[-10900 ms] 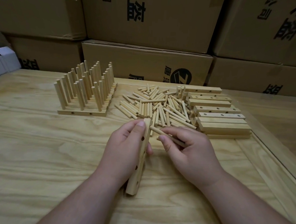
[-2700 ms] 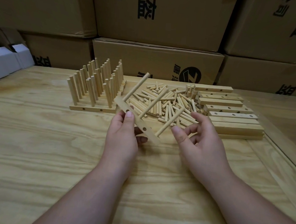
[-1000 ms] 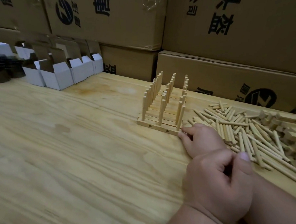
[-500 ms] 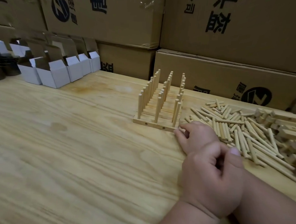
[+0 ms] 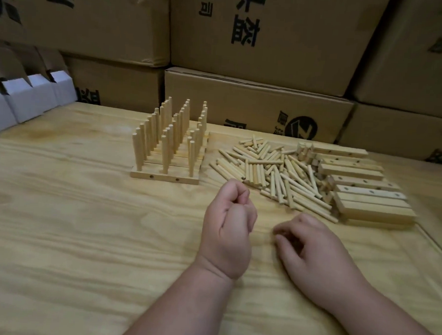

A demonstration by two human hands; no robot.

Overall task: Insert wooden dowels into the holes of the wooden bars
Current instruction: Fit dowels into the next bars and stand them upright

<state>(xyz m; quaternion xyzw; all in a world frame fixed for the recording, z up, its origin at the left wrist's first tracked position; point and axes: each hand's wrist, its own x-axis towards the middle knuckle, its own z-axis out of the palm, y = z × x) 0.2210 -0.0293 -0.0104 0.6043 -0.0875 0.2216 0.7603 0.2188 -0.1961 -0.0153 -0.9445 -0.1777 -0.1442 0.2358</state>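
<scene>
Several finished bars (image 5: 164, 177) lie side by side at the centre left of the table, each with upright dowels (image 5: 168, 141) in it. A pile of loose dowels (image 5: 273, 170) lies to their right, and a stack of bare wooden bars (image 5: 362, 192) with holes is beyond that. My left hand (image 5: 228, 224) is curled into a fist just in front of the pile and holds nothing. My right hand (image 5: 313, 249) hovers low over the table with loosely curled fingers, also with nothing in it.
Stacked cardboard boxes (image 5: 256, 102) form a wall along the table's back edge. Small white open boxes (image 5: 16, 102) stand at the far left. A raised wooden strip (image 5: 435, 250) runs along the table's right side.
The hand that touched the front finished bar has drawn back toward me. The two hands, overlapping before, now lie side by side and apart. The view has swung right.
</scene>
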